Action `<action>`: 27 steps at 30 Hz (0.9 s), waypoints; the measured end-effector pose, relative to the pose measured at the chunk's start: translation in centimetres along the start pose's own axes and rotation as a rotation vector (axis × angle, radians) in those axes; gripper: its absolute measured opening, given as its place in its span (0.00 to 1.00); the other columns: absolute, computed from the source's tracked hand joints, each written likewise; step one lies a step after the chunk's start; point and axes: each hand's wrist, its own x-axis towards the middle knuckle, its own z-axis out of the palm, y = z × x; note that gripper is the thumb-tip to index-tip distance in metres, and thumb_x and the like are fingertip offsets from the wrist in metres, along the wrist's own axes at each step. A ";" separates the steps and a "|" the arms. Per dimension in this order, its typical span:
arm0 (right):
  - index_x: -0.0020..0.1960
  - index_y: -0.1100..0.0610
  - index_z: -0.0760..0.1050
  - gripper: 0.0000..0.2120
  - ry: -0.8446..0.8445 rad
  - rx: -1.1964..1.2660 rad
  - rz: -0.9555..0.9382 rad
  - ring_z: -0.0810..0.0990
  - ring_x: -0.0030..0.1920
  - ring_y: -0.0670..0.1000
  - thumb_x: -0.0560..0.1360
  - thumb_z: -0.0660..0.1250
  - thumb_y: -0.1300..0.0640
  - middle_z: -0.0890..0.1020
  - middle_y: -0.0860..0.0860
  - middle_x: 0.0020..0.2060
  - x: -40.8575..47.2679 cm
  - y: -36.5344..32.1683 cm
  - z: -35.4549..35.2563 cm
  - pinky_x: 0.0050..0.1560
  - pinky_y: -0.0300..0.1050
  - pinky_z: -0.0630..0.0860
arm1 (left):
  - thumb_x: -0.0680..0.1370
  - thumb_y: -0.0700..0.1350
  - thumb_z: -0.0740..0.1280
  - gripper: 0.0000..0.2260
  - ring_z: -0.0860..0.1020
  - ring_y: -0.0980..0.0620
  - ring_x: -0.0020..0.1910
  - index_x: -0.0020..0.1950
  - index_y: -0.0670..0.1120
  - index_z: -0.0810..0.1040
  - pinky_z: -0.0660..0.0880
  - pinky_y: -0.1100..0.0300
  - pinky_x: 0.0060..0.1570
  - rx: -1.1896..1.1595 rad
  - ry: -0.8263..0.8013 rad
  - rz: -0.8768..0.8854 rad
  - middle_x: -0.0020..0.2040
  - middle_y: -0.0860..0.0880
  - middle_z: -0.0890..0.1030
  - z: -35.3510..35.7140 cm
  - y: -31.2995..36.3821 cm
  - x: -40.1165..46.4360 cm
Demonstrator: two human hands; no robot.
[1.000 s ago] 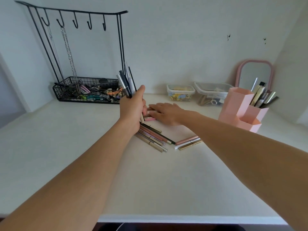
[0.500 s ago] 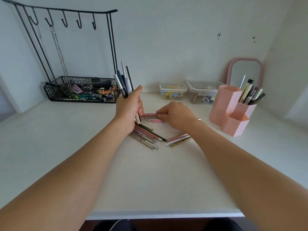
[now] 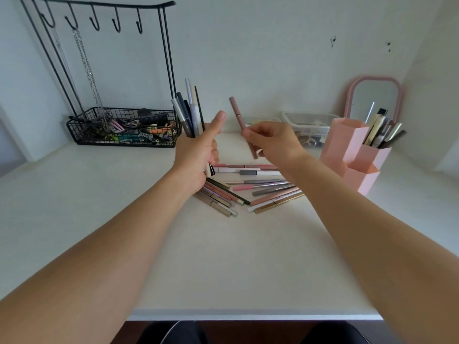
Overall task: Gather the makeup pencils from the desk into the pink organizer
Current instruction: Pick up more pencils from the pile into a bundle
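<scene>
A: Legible labels?
B: None readable. Left hand (image 3: pixel 196 155) grips a pencil bundle (image 3: pixel 190 112); right hand (image 3: pixel 273 142) pinches a mauve pencil (image 3: pixel 239 120).
A: Surroundings?
B: Loose pencils (image 3: pixel 248 187) at centre; pink organizer (image 3: pixel 347 150) right; wire basket (image 3: pixel 124 130) upper left.

Left hand (image 3: pixel 198 155) raised above desk (image 3: pixel 124 219), gripping upright bundle of pencils (image 3: pixel 190 112), thumb up. Right hand (image 3: pixel 273 142) pinching one mauve pencil (image 3: pixel 242 125), tilted, just beside the bundle. Loose pencils (image 3: pixel 250 187) fanned on desk below both hands; pink organizer (image 3: pixel 347 147) at right, holding more pencils.

Desk (image 3: pixel 124 232): pencils (image 3: pixel 250 188), organizer (image 3: pixel 347 150), basket (image 3: pixel 124 135).
</scene>
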 end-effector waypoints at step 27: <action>0.44 0.58 0.86 0.02 -0.208 -0.696 -0.079 0.81 0.40 0.44 0.72 0.75 0.60 0.85 0.46 0.38 0.8 1.8 -2.6 0.46 0.36 0.77 | 0.76 0.50 0.74 0.11 0.68 0.56 0.27 0.39 0.49 0.76 0.69 0.62 0.29 -0.002 0.062 -0.054 0.28 0.57 0.75 -0.3 0.1 0.5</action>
